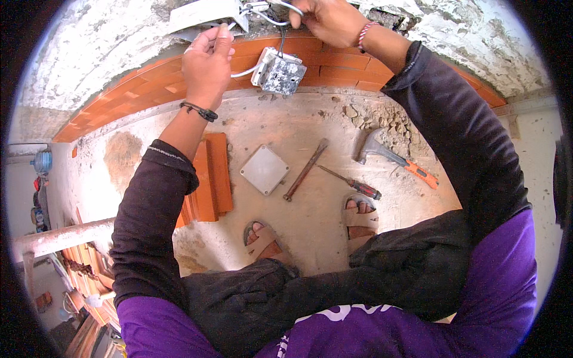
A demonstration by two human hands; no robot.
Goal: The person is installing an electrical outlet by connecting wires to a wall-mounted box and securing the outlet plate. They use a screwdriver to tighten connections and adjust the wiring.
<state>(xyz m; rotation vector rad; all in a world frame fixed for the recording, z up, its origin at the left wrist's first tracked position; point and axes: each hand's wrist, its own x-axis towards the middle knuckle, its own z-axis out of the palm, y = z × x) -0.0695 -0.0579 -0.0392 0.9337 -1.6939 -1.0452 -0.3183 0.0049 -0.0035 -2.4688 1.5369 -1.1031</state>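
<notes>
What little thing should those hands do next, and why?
Perhaps the right hand should gently draw the white cable straighter, with the left hand steady beside the white casing: the cable curves loosely between the hands, and the right hand appears to pinch it.

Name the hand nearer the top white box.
Left: the left hand is at the lower edge of the white box; the right hand is farther, to its right.

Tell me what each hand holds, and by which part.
Right hand: a white cable, whether by its end is hidden. Left hand: at the white box; its hold is unclear.
</notes>
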